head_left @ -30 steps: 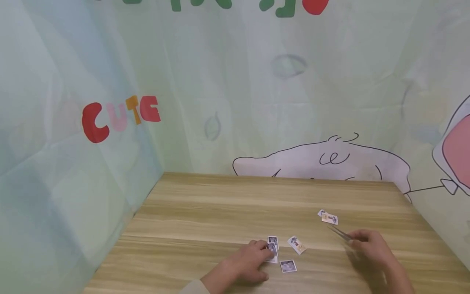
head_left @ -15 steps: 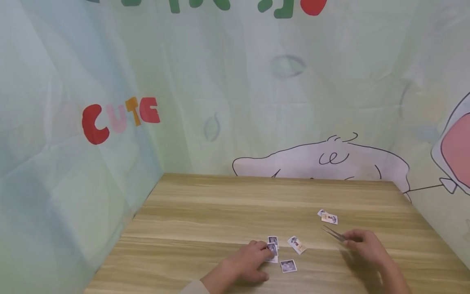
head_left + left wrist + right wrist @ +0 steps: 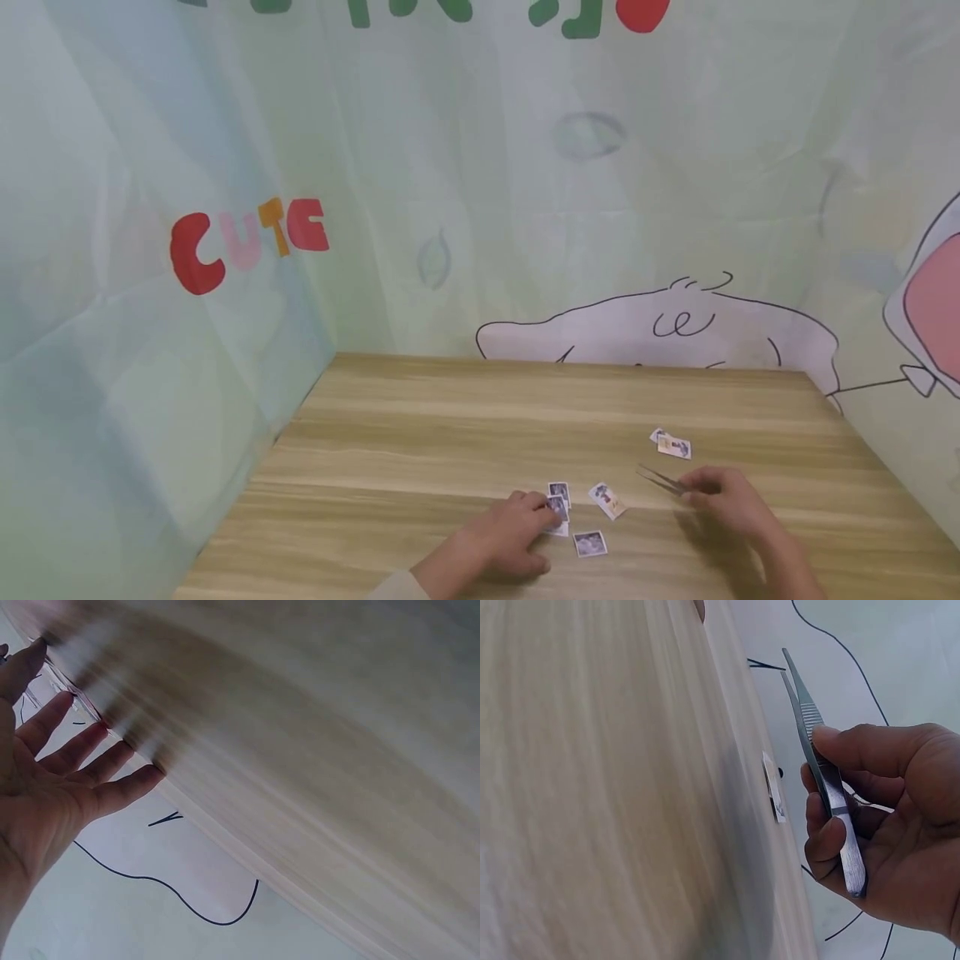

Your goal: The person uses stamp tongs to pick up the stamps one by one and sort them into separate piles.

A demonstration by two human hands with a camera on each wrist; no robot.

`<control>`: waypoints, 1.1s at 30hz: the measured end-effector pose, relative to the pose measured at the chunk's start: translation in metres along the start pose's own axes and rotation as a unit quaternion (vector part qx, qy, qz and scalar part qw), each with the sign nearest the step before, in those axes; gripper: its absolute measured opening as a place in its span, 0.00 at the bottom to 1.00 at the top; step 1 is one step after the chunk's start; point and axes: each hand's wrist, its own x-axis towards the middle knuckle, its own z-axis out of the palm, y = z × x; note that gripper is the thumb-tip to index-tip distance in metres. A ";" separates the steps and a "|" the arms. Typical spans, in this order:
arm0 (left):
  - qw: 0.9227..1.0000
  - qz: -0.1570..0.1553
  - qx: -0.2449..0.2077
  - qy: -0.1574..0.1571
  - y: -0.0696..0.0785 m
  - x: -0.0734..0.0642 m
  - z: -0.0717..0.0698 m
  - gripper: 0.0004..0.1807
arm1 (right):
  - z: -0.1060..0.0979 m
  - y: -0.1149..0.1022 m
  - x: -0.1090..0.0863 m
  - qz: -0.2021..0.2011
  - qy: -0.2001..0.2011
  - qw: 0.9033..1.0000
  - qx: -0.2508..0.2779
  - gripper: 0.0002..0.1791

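Right wrist view: right hand [image 3: 909,841] grips tweezers [image 3: 830,780], tips slightly parted, off the table [image 3: 420,437]. Left hand [image 3: 504,536], fingers extended, apparently touches overlapped cards [image 3: 557,505]; contact partly hidden. Colour-printed card [image 3: 607,501] lies between both hands; low, flat tweezer approach should spare its edges.

Soft, even, slightly dim light fills the head view, a diffuse shadow lying beneath the right hand [image 3: 723,502] on the wood-grain tabletop [image 3: 420,425]. The small picture cards [image 3: 590,544] look soft. In the left wrist view, shadow streaks fan from the left hand [image 3: 49,780] across blurred grain; in the right wrist view, metal tweezers [image 3: 831,787] gleam.
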 end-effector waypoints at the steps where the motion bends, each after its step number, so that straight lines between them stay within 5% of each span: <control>1: 1.000 0.000 -0.001 0.000 0.000 0.000 0.000 0.30 | 0.001 -0.001 0.000 -0.003 -0.003 1.000 0.001 0.12; 18: 1.000 0.000 -0.001 0.012 0.001 0.000 0.002 0.29 | 0.022 -0.011 0.004 -0.083 -0.057 0.995 0.008 0.12; 33: 1.000 0.012 0.010 0.013 -0.003 0.002 0.004 0.27 | 0.044 -0.019 0.013 -0.130 -0.138 0.981 0.039 0.09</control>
